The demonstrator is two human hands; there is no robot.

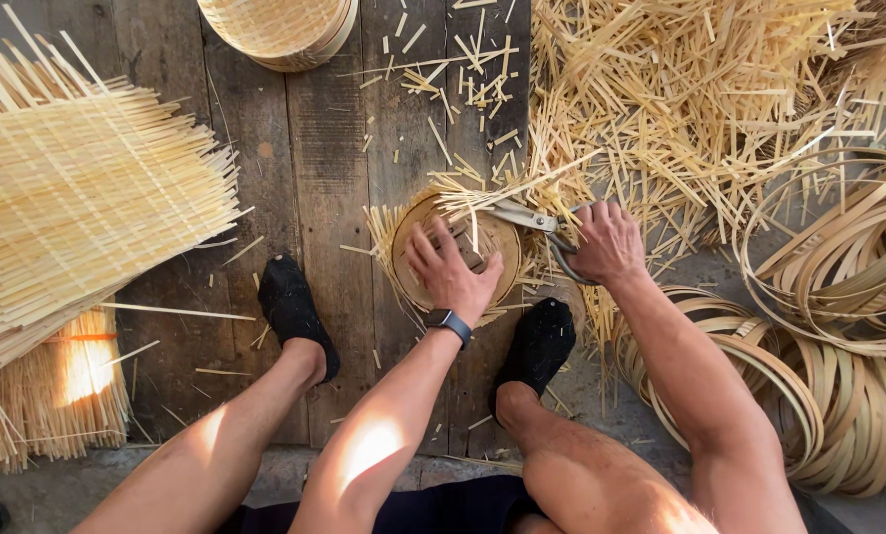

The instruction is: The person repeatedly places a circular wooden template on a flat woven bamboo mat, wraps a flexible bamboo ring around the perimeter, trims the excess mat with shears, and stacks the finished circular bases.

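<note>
Half-trimmed, I judge: my left hand [453,272] presses flat, fingers spread, on a small round woven bamboo basket [413,259]; my right hand [609,242] grips scissors [527,220] at its rim, where uncut strip ends [463,195] remain.

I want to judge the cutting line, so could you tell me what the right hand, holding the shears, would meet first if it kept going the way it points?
The right hand points its shears left, toward the round woven piece. First in line are probably the loose strip ends sticking out at its upper rim, though depth is hard to judge.
</note>
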